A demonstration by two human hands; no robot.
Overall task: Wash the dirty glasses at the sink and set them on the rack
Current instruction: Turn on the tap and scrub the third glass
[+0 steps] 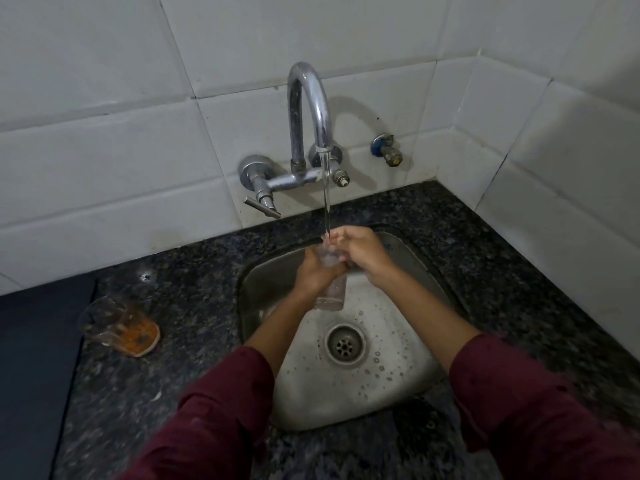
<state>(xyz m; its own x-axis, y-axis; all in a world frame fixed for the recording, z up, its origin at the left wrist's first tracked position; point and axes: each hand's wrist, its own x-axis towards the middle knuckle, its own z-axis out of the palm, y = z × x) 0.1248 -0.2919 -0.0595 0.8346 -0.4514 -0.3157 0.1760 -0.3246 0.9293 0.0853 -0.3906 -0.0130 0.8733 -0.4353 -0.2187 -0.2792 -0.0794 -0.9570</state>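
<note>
Glass [333,289] half-hidden in left hand's [317,271] grip, right hand's [360,252] fingers inside rim.

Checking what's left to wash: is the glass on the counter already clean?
No, the glass on the counter lies tipped over with orange residue inside.

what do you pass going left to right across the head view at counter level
Dark flat board → tipped clear glass with orange residue on the speckled black granite counter → left hand in a grip on the clear tumbler → right hand → steel sink's right rim
</note>
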